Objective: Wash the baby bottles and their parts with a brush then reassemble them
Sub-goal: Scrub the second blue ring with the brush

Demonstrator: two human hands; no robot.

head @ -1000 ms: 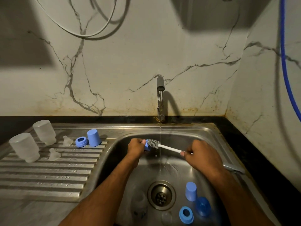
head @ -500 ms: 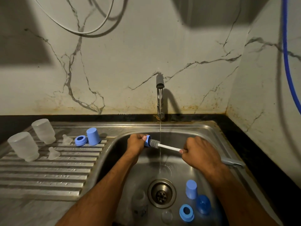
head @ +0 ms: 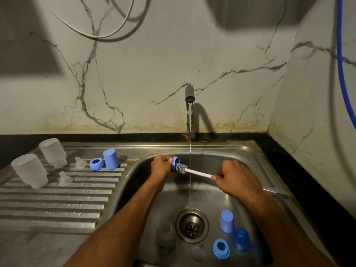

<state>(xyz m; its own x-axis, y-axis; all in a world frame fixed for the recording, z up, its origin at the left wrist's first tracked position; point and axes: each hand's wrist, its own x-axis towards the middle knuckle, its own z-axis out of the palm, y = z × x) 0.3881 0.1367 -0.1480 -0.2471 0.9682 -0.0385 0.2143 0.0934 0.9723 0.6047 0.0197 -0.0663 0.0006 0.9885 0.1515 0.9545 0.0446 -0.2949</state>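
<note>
Brush scrubs a blue part above the sink.
Head view: the left hand curls around a blue bottle part over the sink, at 12 o'clock from the drain. The right hand grips the brush, whose bristles touch the part's opening beside the water stream.

The steel drainboard carries two frosted bottles, two clear nipples, a blue ring and a blue cap.

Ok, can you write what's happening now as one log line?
step: scrubbing | left hand: holds blue cap | right hand: holds brush | tap: running
</note>
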